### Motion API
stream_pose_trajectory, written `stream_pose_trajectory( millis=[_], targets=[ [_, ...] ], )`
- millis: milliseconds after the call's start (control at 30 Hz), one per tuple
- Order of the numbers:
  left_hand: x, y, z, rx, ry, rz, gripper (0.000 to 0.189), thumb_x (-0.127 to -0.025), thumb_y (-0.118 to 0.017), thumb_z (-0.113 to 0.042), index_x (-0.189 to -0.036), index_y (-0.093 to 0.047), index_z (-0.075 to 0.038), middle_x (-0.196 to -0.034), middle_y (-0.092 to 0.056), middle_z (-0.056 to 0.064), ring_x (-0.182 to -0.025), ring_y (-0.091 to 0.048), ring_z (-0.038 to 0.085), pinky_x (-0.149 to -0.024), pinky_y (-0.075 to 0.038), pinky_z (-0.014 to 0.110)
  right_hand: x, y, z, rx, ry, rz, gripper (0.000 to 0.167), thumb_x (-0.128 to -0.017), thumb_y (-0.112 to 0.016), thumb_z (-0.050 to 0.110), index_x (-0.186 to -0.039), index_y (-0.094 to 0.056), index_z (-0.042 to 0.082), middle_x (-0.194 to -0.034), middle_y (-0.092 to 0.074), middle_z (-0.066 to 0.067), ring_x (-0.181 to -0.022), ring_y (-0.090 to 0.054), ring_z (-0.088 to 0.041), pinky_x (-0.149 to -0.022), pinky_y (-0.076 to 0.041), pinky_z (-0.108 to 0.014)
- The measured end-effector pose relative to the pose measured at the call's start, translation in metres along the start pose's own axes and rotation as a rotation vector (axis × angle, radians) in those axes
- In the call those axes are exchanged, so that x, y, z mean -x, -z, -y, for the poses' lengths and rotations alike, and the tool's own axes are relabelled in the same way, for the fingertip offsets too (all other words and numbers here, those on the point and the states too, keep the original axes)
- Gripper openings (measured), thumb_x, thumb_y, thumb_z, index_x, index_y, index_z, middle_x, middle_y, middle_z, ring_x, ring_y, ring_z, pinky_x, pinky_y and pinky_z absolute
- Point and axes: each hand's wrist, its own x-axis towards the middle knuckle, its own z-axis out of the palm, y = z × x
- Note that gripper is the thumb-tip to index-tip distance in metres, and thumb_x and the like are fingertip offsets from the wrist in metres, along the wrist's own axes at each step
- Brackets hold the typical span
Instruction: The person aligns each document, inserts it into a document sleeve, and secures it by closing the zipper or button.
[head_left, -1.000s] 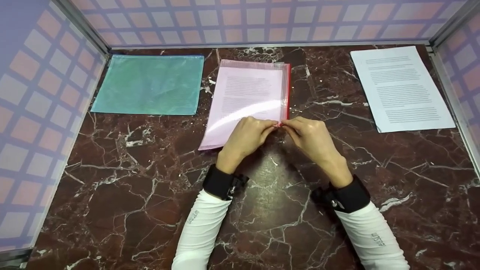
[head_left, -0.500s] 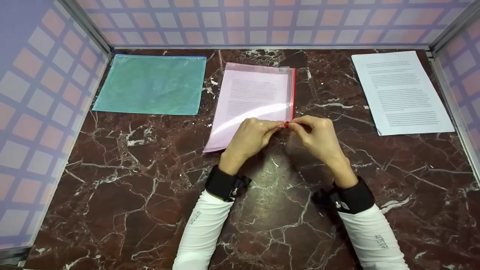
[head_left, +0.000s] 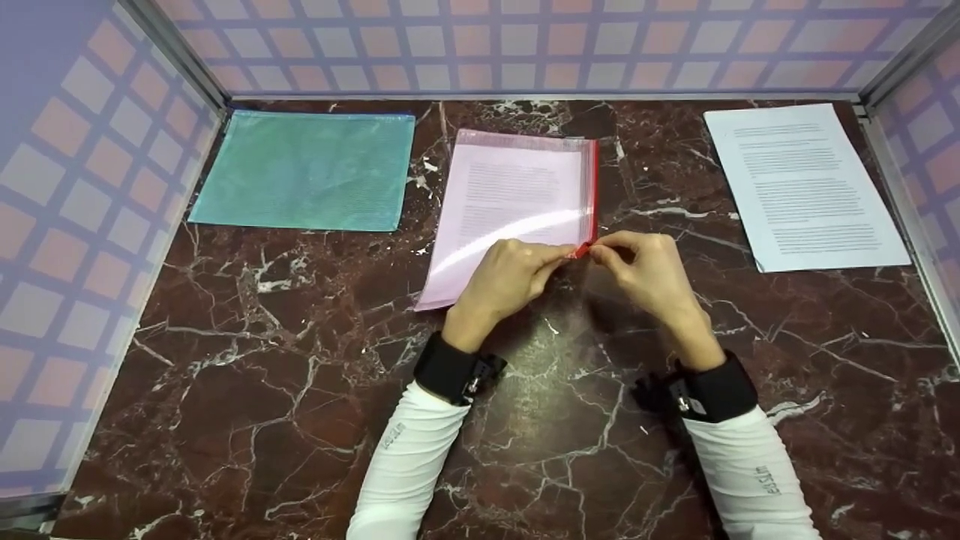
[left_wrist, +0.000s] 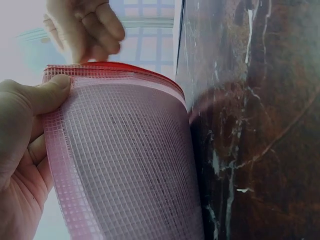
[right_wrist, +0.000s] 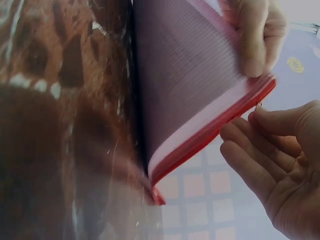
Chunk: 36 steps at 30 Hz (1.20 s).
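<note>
A pink mesh zipper folder [head_left: 506, 202] lies on the table with a printed sheet showing through it. Its red zipper [head_left: 595, 180] runs along the right edge. My left hand [head_left: 504, 281] pinches the near right corner, thumb over the mesh, and the left wrist view shows that end raised and bowed off the table. At the same corner, my right hand [head_left: 651, 271] pinches a small zipper pull between thumb and forefinger; in the right wrist view the pull [right_wrist: 258, 106] is mostly hidden by the fingertips. The other right fingers sit loosely bent below the zipper.
A green-blue mesh folder [head_left: 304, 171] lies at the back left. Some printed sheets [head_left: 810, 187] rest in a stack at the back right. Checked panels [head_left: 517, 52] wall the dark marble table [head_left: 262, 420] at the back and both sides.
Both hands and the pink folder appear slightly farther right in the head view. My right hand has drawn a little away from the left, and more red zipper shows at the corner between them.
</note>
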Motion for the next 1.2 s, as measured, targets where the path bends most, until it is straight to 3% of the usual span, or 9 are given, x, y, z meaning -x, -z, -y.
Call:
stream_pose_trajectory(
  millis=[367,700,933,1200],
  targets=[
    [0.001,0.003,-0.002,0.024,-0.047,-0.056,0.021,-0.094,-0.065,-0.014,-0.111,-0.075,-0.009,-0.103,-0.078,0.006,-0.088,-0.077,0.021,-0.082,-0.062,0.031,-0.005,0.002,-0.025,0.064,-0.044,-0.015,0.016,-0.09,-0.071,0.014,-0.095,-0.077,-0.001,-0.089,-0.077,-0.018,-0.072,-0.069,-0.025,-0.062,-0.041,-0.007],
    [0.004,0.009,0.003,0.058,-0.039,-0.053,0.02,-0.095,-0.063,-0.012,-0.111,-0.074,-0.007,-0.107,-0.076,0.009,-0.094,-0.076,0.022,-0.087,-0.06,0.029,-0.007,0.001,-0.041,0.095,-0.122,-0.012,0.017,-0.091,-0.071,0.015,-0.096,-0.077,0.0,-0.091,-0.077,-0.017,-0.076,-0.068,-0.025,-0.066,-0.042,-0.013],
    [0.005,0.012,0.007,0.073,-0.032,-0.069,0.021,-0.095,-0.062,-0.012,-0.11,-0.074,-0.004,-0.107,-0.076,0.011,-0.097,-0.076,0.023,-0.09,-0.06,0.029,-0.008,0.003,-0.042,0.094,-0.127,-0.022,0.018,-0.091,-0.07,0.015,-0.096,-0.077,-0.001,-0.091,-0.077,-0.018,-0.076,-0.067,-0.026,-0.065,-0.042,-0.013],
    [0.006,0.018,0.012,0.065,-0.008,-0.092,0.019,-0.095,-0.062,-0.009,-0.108,-0.074,-0.003,-0.105,-0.077,0.012,-0.094,-0.076,0.023,-0.088,-0.06,0.028,-0.011,0.006,-0.046,0.114,-0.148,-0.04,0.019,-0.091,-0.069,0.013,-0.097,-0.076,-0.003,-0.095,-0.077,-0.02,-0.081,-0.069,-0.031,-0.072,-0.049,-0.034]
  ],
)
